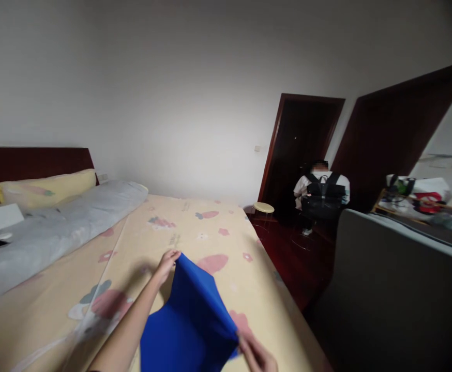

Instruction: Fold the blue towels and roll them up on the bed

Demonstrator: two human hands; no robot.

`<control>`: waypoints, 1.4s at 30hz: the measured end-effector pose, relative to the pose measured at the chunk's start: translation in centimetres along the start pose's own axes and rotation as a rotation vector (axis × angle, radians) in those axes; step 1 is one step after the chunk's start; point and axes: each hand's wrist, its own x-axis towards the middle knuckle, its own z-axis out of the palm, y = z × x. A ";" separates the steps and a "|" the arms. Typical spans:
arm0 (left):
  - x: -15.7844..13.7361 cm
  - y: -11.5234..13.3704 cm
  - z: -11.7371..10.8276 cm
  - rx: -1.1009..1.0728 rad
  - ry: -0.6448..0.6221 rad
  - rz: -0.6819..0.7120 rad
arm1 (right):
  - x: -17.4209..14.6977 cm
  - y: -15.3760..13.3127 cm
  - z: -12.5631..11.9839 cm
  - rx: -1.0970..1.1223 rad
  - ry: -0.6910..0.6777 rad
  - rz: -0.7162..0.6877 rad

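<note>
A plain blue cloth (189,315) is stretched between my two hands over the bed. My left hand (167,262) pinches its upper left corner, fingers closed. Lower and to the right, my right hand (255,351) grips another corner, also with closed fingers. The cloth sags between them, and its lower part runs out of view at the bottom edge. What kind of cloth item it is I cannot make out. Beneath it lies a cream bed sheet (187,227) printed with pink carrots and flowers.
A grey rolled quilt (78,217) and a yellow pillow (51,188) lie by the headboard (35,157). A round stool (264,207) stands past the bed. A seated person (322,188) is near the door (301,134). A dark grey panel (396,294) rises at right.
</note>
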 end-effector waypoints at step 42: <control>-5.2 12.3 -13.7 -0.261 0.137 0.179 | 22.6 -6.8 -11.9 0.061 -0.059 -0.032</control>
